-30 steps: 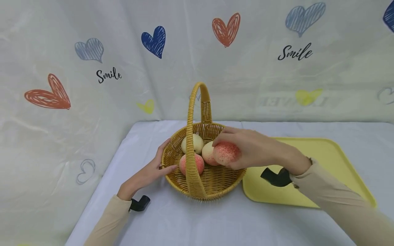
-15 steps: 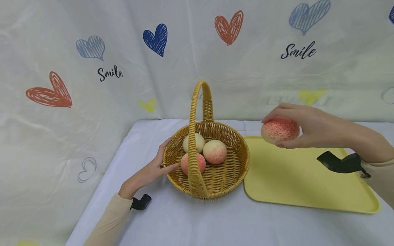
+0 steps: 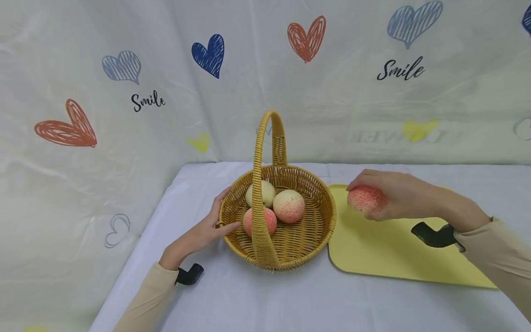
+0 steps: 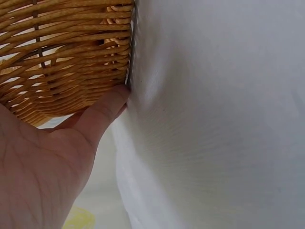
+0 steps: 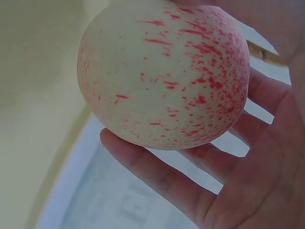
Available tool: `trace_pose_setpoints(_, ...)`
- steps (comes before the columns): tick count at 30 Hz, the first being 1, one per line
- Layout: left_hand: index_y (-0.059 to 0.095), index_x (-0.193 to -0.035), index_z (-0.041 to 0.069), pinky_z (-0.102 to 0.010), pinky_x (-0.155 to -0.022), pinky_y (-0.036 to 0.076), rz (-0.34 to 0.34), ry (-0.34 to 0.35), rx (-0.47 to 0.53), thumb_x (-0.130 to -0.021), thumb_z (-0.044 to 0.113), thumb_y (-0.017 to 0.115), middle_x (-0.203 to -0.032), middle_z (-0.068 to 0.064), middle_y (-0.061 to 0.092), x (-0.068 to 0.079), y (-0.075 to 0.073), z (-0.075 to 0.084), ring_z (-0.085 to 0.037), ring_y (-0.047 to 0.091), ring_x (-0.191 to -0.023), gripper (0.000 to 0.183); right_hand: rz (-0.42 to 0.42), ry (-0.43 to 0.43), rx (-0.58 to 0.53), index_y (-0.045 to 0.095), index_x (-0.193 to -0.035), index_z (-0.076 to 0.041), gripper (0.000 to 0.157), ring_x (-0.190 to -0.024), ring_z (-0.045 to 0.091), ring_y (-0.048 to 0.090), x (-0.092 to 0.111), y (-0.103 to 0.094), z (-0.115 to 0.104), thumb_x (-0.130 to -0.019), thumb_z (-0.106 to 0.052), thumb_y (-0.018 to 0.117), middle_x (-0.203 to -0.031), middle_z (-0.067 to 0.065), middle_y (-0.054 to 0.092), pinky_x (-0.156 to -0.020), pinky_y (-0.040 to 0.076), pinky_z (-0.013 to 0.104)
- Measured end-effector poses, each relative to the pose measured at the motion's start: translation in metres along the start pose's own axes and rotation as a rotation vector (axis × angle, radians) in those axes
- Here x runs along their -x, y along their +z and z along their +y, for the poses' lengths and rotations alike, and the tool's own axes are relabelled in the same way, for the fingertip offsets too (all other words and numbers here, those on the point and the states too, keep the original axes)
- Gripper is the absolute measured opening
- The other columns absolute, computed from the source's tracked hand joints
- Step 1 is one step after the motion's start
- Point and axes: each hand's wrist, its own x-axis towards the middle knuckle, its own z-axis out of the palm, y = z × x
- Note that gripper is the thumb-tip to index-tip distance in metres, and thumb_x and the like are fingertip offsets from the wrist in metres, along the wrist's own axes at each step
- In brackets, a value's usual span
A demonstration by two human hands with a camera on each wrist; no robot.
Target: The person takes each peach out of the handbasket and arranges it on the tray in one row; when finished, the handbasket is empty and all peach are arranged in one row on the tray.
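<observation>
My right hand (image 3: 398,193) grips a red-speckled cream peach (image 3: 367,199) above the left part of the yellow tray (image 3: 373,249). In the right wrist view, the peach (image 5: 162,81) shows its pale side, with fingers spread beneath and behind it. A round wicker basket (image 3: 296,244) with a tall arched handle holds three more peaches: a pale one (image 3: 267,193), a half-blushed one (image 3: 289,206) and a redder one (image 3: 269,221) partly behind the handle. My left hand (image 3: 207,228) rests against the basket's left side, fingers fairly straight; the left wrist view shows fingertips low at its woven wall (image 4: 71,71).
The tray lies flat just right of the basket, its left edge close to the basket's wall. A white cloth (image 3: 265,304) covers the table. Behind stands a pale curtain (image 3: 249,92) printed with hearts and lettering.
My right hand has carried the peach up from over the basket and rightward above the tray, then down and slightly left. The left hand and basket have stayed in place.
</observation>
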Motion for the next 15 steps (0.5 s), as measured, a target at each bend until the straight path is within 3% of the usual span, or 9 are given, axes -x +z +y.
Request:
trace_pose_setpoints(5,-0.005,-0.167,0.03,-0.056,-0.122,0.019,0.004,-0.009,-0.004,-0.103,0.031,0.066,-0.174,-0.004,-0.004,0.0,0.001,0.001,-0.035,0.013,-0.158,0.096,-0.054,-0.01,-0.003,0.069,-0.121,-0.03,0.05,-0.095,0.002,0.06,-0.004,0.025,0.001,-0.077,-0.017,0.088,-0.113,-0.022,0.059,-0.077,0.054,0.035)
trace_pose_setpoints(10,-0.005,-0.167,0.032,-0.057,-0.122,0.019,0.01,-0.018,-0.015,-0.103,0.032,0.066,-0.174,-0.004,-0.004,0.001,0.001,0.001,-0.035,0.013,-0.158,0.095,-0.019,-0.071,0.031,0.069,-0.121,-0.03,0.048,-0.097,0.005,0.063,-0.007,0.04,0.004,-0.078,-0.022,0.09,-0.116,-0.02,0.061,-0.078,0.056,0.037)
trace_pose_setpoints(15,-0.004,-0.167,0.031,-0.056,-0.122,0.019,0.011,-0.015,-0.017,-0.103,0.032,0.067,-0.174,-0.004,-0.003,0.0,0.001,0.0,-0.034,0.013,-0.158,0.095,0.01,-0.042,0.051,0.07,-0.123,-0.03,0.048,-0.094,0.006,0.063,-0.008,0.047,0.002,-0.079,-0.027,0.089,-0.116,-0.017,0.063,-0.073,0.054,0.036)
